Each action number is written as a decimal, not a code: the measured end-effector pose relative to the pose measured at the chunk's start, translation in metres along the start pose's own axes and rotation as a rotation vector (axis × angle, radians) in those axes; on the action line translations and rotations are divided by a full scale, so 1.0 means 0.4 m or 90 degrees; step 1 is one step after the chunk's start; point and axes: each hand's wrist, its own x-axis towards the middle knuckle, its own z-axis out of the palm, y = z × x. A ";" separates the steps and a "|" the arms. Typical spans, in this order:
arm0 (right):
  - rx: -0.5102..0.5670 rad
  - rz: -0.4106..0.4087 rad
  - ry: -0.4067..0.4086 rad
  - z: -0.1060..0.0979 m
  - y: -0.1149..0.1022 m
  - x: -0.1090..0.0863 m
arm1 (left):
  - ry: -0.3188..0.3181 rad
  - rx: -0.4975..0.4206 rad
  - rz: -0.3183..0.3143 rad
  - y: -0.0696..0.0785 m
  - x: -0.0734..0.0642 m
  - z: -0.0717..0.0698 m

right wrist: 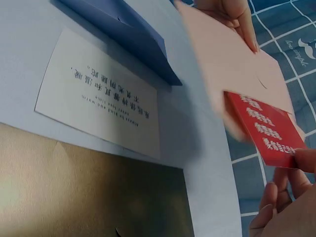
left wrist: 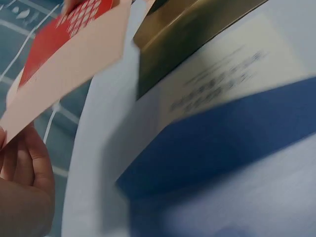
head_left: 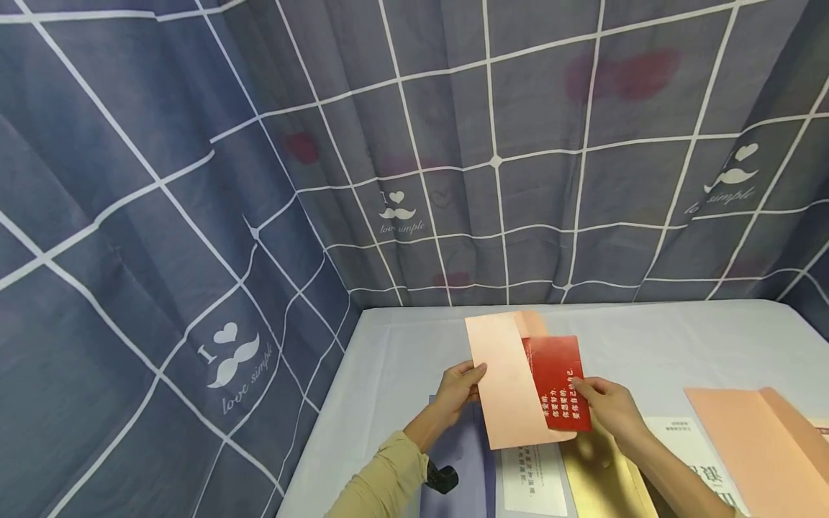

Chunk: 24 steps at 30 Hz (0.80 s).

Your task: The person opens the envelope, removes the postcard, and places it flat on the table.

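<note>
My left hand pinches the left edge of a pale pink envelope, held up over the table with its open side to the right. From that opening sticks a red card with white Chinese writing, its left part hidden inside the envelope. The thumb and fingers of my right hand pinch the card's right edge. In the right wrist view the red card runs into the mouth of the pink envelope. The left wrist view shows my left hand at the envelope's lower end.
Under my hands lie a purple-blue envelope, a white printed card and a gold envelope. Farther right are another white card and a second pink envelope. A checked curtain hangs behind the white table.
</note>
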 end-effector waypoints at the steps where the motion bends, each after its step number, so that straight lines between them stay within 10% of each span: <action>1: 0.001 -0.002 0.011 -0.004 0.000 0.001 | 0.006 0.000 0.000 0.007 0.014 -0.009; 13: -0.019 0.039 0.118 -0.090 0.058 -0.003 | 0.108 0.021 -0.004 0.007 0.173 -0.154; 24: -0.004 0.071 0.158 -0.159 0.147 -0.004 | 0.135 0.049 -0.022 -0.039 0.222 -0.178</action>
